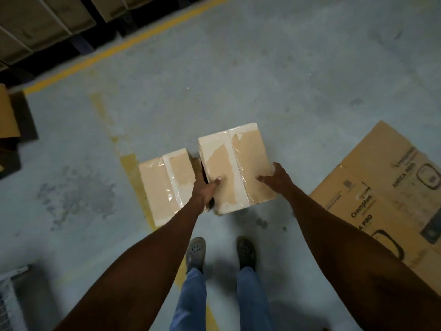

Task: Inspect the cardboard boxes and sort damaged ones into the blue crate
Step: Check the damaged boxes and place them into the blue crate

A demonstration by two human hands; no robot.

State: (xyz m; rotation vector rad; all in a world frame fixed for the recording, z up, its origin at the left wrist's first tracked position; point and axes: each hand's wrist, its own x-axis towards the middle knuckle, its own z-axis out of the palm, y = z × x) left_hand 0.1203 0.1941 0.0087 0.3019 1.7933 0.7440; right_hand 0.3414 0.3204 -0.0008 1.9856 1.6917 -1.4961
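Down at the bottom, 2 shoes [219,253] planted on the grey floor [274,91], blue trouser legs below them. Just ahead, both hands are on the box [236,168]: left hand [204,187] clamped on its left side with the thumb over the top, right hand [274,179] gripping the right edge, fingers spread on the top. The box's long axis runs away from the person, leaning slightly right, a tape strip running along its length. A 2nd box [164,185] sits just beside it on the left, roughly parallel, lying on a worn yellow line [114,130]. Whether the held box rests on the floor, I cannot tell. To the right, a flattened carton [381,187] lies near but apart. Beyond the boxes, wide bare floor. Far left, a yellow stripe [119,44] edges the racks [47,25] of stacked cartons.
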